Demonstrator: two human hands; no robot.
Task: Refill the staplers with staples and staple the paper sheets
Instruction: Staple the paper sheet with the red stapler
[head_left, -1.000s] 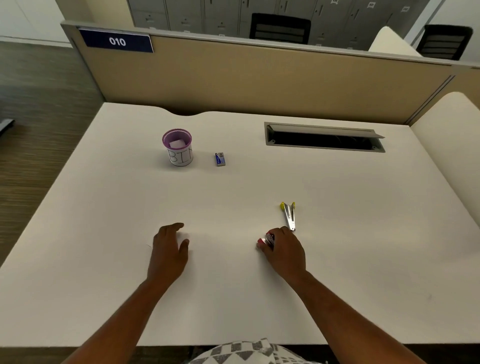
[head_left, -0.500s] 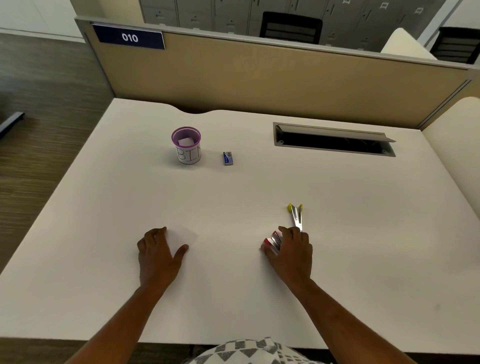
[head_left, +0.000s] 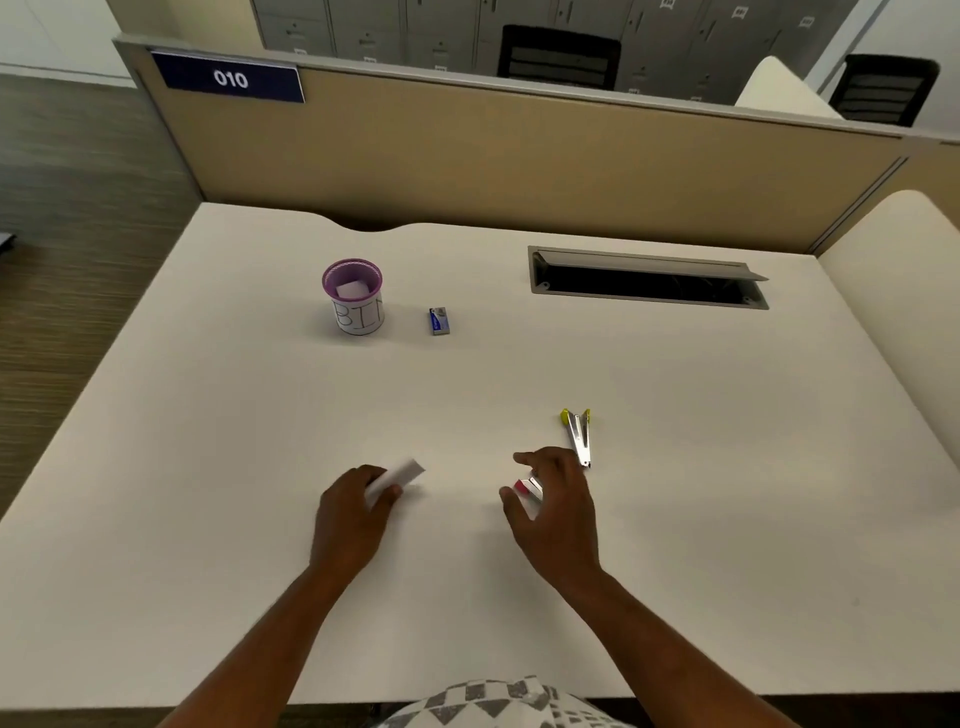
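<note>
**Both hands at the near edge of the desk, paper in one, stapler in the other**

Head view: the wide cream-white desk (head_left: 260, 519) ran from a tan partition wall (head_left: 519, 166) at the far side to its near edge, just above the person's patterned garment (head_left: 498, 701). A broad bare stretch lay between the hands and the far objects, and more bare surface spread out to the right edge and to the left edge, where the wooden floor (head_left: 62, 260) began. A grey rectangular cable slot (head_left: 644, 280), its lid raised, was sunk into the desk at far right.

The left hand (head_left: 353, 514) had its fingers curled and its thumb pressed over a small folded white paper sheet (head_left: 400, 475) — the sheet's free end stuck out up and to the right. The right hand (head_left: 556, 509) curved its fingers around a small red-and-silver stapler (head_left: 527, 487), the index finger extended above it; only the stapler's left end showed. Just beside that hand's knuckles lay a yellow-ended silver metal stapler (head_left: 579, 436), opened into a narrow V, flat on the desk.

Well apart, toward the far left, stood a purple-rimmed white cup marked "BIN" (head_left: 356, 299) with white paper inside, and near it — to its right — a small blue staple box (head_left: 439, 321).
</note>
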